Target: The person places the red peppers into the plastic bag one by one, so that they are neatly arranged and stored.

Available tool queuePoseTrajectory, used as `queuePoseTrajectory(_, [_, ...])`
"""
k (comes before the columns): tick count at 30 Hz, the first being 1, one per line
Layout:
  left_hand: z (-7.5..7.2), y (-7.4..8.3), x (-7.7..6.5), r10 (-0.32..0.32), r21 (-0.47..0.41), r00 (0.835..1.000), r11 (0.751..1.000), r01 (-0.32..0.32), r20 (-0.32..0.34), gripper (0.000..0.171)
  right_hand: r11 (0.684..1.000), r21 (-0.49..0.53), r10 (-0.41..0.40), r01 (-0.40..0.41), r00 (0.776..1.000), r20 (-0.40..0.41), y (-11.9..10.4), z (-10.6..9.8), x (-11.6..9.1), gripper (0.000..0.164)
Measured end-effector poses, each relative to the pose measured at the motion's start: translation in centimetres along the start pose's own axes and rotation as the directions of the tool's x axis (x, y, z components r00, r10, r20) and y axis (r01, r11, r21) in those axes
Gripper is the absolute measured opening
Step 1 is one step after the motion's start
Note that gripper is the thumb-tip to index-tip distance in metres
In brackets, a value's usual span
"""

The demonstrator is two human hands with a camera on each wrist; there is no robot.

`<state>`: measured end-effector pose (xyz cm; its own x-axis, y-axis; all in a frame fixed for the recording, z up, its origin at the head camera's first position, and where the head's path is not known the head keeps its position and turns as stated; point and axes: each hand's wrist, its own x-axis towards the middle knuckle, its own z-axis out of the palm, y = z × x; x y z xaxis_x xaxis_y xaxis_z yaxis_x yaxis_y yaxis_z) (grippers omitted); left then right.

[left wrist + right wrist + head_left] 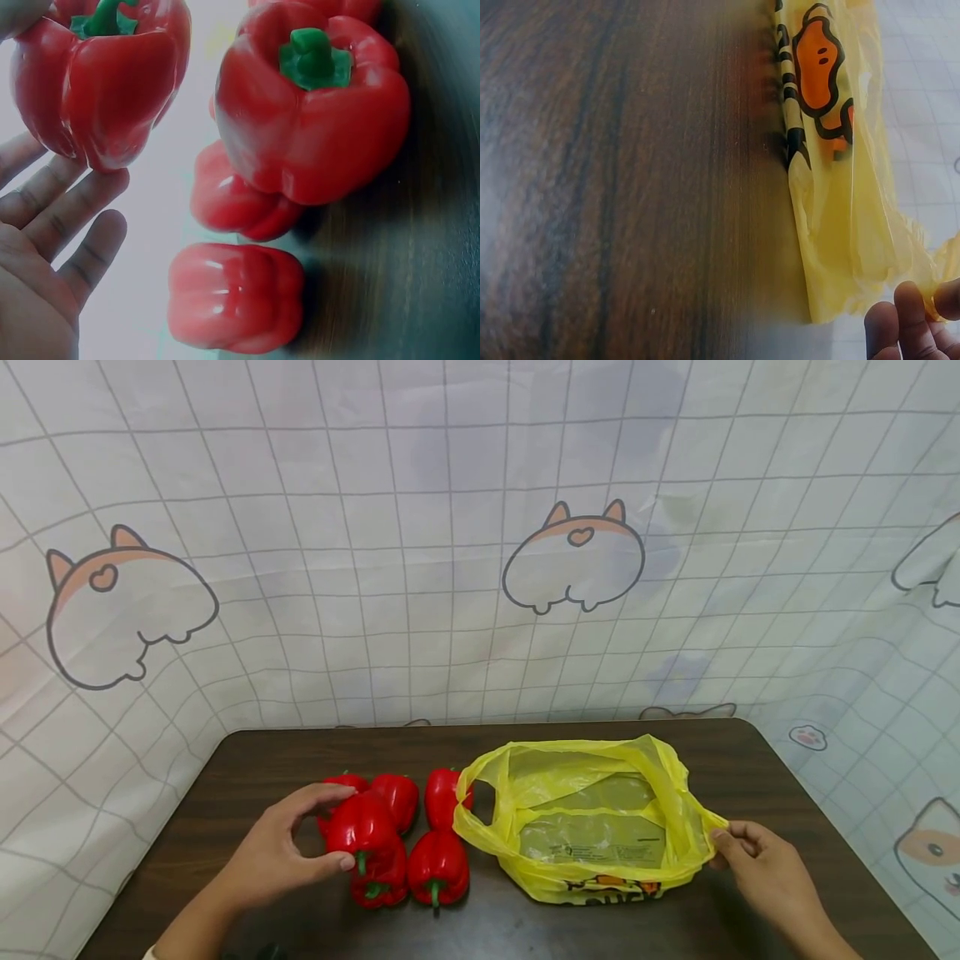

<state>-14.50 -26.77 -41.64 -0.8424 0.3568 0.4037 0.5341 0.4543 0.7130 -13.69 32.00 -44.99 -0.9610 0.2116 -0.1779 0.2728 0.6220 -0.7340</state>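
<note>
My left hand (281, 847) holds a red bell pepper (363, 828) between thumb and fingers, raised above the others. In the left wrist view this held pepper (105, 82) has its green stem up, with fingertips under it. Several more red bell peppers, such as one with its stem toward me (438, 867), sit grouped just beyond and to the right of that hand. On the right stands a yellow plastic bag (592, 868), its mouth wide and facing up. My right hand (768, 868) pinches the bag's right handle between thumb and fingers, also visible in the right wrist view.
All of this is on a dark wood-grain table (285, 752) with rounded far corners. A white grid-patterned cloth (360, 568) with cartoon animals hangs behind and beside it. One pepper (442, 797) sits close against the bag's left handle.
</note>
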Motion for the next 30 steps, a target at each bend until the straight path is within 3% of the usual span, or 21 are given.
queuePoseTrajectory(10, [1.0,0.8,1.1,-0.046,0.009,0.999,0.999,0.046,0.017,0.061,1.0,-0.006,-0.002,0.002,1.0,-0.006,0.0,0.0,-0.1,0.062])
queuePoseTrajectory(16, [1.8,1.2,1.9,-0.096,-0.067,0.993,0.993,0.1,0.062,0.062,1.0,0.017,0.014,-0.014,1.0,0.003,0.1,0.0,-0.1,0.065])
queuePoseTrajectory(30, [3.8,2.3,3.6,-0.089,-0.077,0.993,0.993,0.094,0.074,0.068,1.0,0.017,0.004,-0.004,1.0,0.022,0.1,0.0,-0.1,0.067])
